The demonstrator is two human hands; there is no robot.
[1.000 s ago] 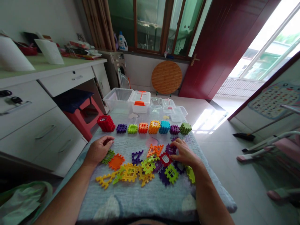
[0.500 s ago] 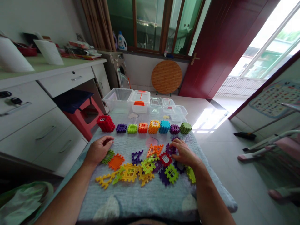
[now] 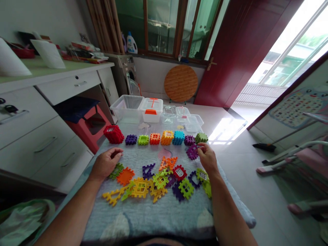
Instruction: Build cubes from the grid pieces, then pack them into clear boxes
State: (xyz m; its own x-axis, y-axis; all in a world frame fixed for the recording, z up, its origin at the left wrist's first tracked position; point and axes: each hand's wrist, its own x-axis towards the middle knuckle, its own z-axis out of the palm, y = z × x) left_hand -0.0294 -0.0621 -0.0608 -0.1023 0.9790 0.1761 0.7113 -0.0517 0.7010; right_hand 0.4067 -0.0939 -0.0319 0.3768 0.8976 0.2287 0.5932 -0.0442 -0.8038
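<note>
My right hand (image 3: 208, 158) pinches a purple building tile (image 3: 192, 151) by its right edge, just in front of the purple stack (image 3: 190, 140). On the left, my left hand (image 3: 106, 163) rests on the cloth with its fingers curled together and nothing visible in them. Beside it lie a dark green tile (image 3: 117, 171) and an orange tile (image 3: 125, 176). Loose tiles spread between my arms, among them a yellow window tile (image 3: 140, 187), a red tile (image 3: 179, 172), a lime tile (image 3: 186, 188) and a dark purple triangle (image 3: 148, 171).
A row of stacked tiles runs across the table, from the red stack (image 3: 113, 134) to the green stack (image 3: 201, 137). Behind it stand an uncovered clear bin (image 3: 127, 108) and a lidded box (image 3: 152, 110). A red stool (image 3: 88, 124) stands at left.
My right hand has moved forward and right, carrying the purple tile from the loose pieces toward the row of stacks. My left hand has stayed in place.
</note>
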